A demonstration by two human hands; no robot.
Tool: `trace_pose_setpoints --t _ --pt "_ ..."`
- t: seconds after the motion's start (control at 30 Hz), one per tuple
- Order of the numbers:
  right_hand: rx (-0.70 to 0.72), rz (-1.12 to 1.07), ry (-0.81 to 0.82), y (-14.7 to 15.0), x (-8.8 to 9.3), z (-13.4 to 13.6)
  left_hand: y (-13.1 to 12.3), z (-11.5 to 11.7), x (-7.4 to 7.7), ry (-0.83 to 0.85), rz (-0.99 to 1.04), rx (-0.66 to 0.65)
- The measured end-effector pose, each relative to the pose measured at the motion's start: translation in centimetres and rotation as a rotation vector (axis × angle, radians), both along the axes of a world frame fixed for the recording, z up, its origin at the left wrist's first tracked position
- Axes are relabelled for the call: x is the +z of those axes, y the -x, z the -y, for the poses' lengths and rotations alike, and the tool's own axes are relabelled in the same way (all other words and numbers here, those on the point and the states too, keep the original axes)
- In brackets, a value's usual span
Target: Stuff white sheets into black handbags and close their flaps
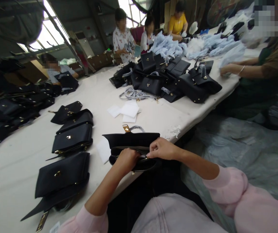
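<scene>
A black handbag point(134, 139) stands at the table's front edge before me, its flap raised and its top open. A gold clasp plate point(126, 128) sits on the flap's far edge. My left hand point(127, 159) reaches into the bag's opening, its fingertips hidden inside. At the right end of the opening, my right hand point(162, 149) is closed in a pinch beside a small gold metal part, apparently the zipper pull. A white foam sheet point(103, 149) lies partly under the bag's left side.
Several black handbags point(62, 174) lie in a row on my left. A heap of black bags point(151, 84), a coiled wrapped strap point(135, 94) and white foam sheets point(130, 109) lie beyond. Co-workers stand around the table; one at right handles pale blue wrapping point(232, 56).
</scene>
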State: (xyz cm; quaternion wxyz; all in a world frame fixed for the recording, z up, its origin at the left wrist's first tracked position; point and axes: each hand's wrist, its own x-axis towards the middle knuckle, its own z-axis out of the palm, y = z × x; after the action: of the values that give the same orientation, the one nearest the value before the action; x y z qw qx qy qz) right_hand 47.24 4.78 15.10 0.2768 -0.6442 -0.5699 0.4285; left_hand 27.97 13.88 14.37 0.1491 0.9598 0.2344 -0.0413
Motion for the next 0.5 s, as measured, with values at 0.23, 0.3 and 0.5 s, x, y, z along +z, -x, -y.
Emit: trace_pose_setpoints --t 0.23,0.3,0.5 --pt "-0.116 -0.255 0.048 -1.1 -1.2 -0.7 0.0 0.2 -2.0 0.031 0.280 -0.068" --pt "-0.097 -0.239 0.019 -1.5 -1.2 -0.9 0.4 0.4 -1.5 0.149 0.325 -0.015" --pt "-0.094 -0.243 0.000 -1.7 -1.4 -0.9 1.5 -0.4 0.9 0.393 0.222 0.029"
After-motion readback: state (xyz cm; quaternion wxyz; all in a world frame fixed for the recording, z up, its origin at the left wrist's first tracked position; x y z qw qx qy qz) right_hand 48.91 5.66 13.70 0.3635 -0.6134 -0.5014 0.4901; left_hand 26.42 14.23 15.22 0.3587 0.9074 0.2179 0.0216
